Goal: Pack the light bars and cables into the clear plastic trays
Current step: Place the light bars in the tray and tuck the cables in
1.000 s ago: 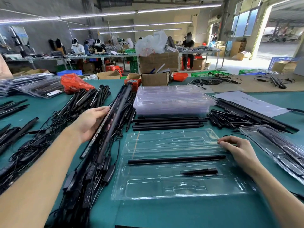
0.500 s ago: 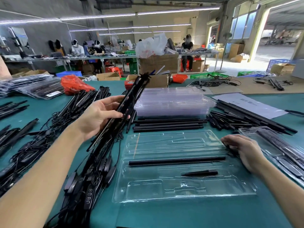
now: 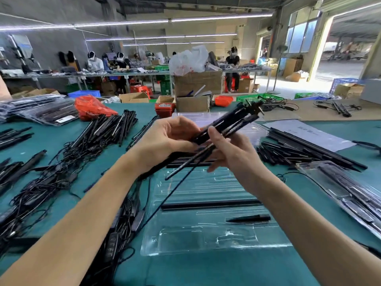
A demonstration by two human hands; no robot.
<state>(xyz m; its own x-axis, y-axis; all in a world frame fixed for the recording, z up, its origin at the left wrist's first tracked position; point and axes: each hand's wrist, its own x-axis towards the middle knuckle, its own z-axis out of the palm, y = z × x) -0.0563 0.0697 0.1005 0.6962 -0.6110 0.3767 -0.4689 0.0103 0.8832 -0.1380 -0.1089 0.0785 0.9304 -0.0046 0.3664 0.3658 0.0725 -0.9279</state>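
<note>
Change: both hands are now meeting in mid-air at frame centre; the right hand (image 3: 233, 155) has left the tray edge and come up to the bundle.
Near tray: the clear plastic tray (image 3: 208, 240) is lying open on the green table (image 3: 216, 271) at lower centre, carrying one long black bar (image 3: 210, 204) across its middle and a short black piece (image 3: 248, 218) below that.
Cable: a thin black cable (image 3: 171, 195) is trailing down from the bundle toward the heap of cables (image 3: 121, 230) at lower left.
Left hand: the left hand (image 3: 167, 139) is curling its fingers round the light bars (image 3: 224, 126), gripping them tilted up to the right.
Right hand: it is pinching the same bundle, thumb on top, fingers beneath.
Right side: a filled tray (image 3: 346, 190) is sitting at the right edge.
Behind: a stack of empty trays (image 3: 255, 129) is waiting past the hands, loose bars (image 3: 115, 126) piling at upper left.
Far: seated workers (image 3: 94, 62) are showing at the back benches.
</note>
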